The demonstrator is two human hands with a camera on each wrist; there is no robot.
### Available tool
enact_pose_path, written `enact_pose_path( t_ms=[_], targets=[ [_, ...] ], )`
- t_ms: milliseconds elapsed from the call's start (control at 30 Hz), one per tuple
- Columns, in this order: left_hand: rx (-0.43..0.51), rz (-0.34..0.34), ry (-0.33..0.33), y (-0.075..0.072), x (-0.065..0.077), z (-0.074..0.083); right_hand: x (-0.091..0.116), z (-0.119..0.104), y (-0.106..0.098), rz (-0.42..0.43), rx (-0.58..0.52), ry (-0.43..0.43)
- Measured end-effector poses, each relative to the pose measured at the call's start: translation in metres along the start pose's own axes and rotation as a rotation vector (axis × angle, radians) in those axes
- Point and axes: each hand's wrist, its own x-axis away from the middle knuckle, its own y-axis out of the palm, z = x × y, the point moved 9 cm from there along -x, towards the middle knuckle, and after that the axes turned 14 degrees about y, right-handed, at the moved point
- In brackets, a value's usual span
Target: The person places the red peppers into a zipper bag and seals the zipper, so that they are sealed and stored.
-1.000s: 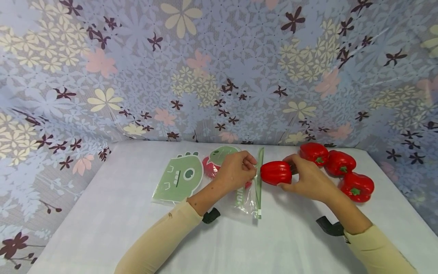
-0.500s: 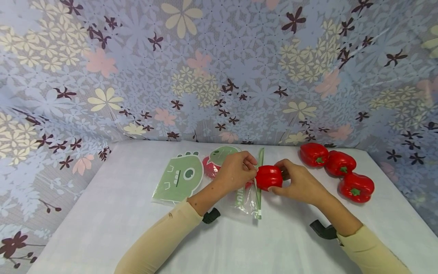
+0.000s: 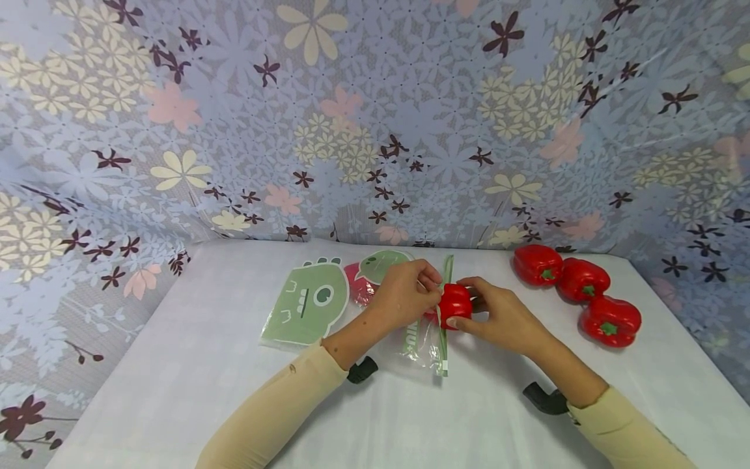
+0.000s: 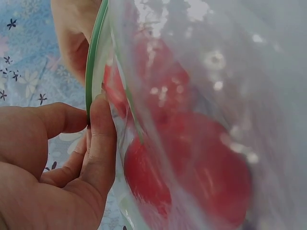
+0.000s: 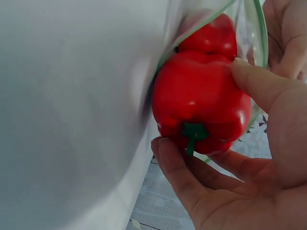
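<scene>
My left hand point(image 3: 405, 293) pinches the green-edged rim of a clear zip bag point(image 4: 98, 43) between thumb and fingers, keeping its mouth apart. A red bell pepper point(image 5: 201, 98) with a green stem sits partly inside that mouth, stem end outward. Thumb and fingers of my right hand point(image 3: 498, 316) grip the pepper around its stem end. Behind it, another red pepper point(image 5: 213, 36) lies within the bag, and red shapes show through the plastic in the left wrist view. The left hand covers part of the bag in the head view.
Three red bell peppers point(image 3: 583, 280) lie in a cluster at the right back of the white table point(image 3: 205, 391). A flat green monster-print bag point(image 3: 310, 303) lies left of the zip bag. A floral curtain point(image 3: 375, 130) closes off the back.
The right hand has carried its bell pepper leftward, from just outside the bag's rim into the mouth. The left hand has stayed nearly still on the rim.
</scene>
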Motion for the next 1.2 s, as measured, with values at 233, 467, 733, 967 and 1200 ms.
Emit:
enact_pose_path(
  t_ms=[233, 467, 733, 967, 1200],
  targets=[
    [0.006, 0.003, 0.015, 0.0, 0.0, 0.001, 0.001, -0.002, 0.004, -0.02, -0.042, -0.029],
    [-0.021, 0.003, 0.017, 0.0, -0.001, 0.001, 0.004, -0.008, 0.006, -0.071, -0.145, -0.08],
    [0.01, 0.007, 0.0, 0.0, -0.001, 0.0, 0.004, -0.009, 0.01, -0.038, -0.199, -0.099],
    [0.046, 0.012, 0.0, 0.001, -0.001, -0.001, 0.0, -0.005, 0.016, -0.054, -0.277, -0.068],
    [0.028, 0.021, 0.015, -0.002, -0.001, 0.001, -0.005, -0.002, 0.023, -0.076, -0.334, -0.045]
  ],
)
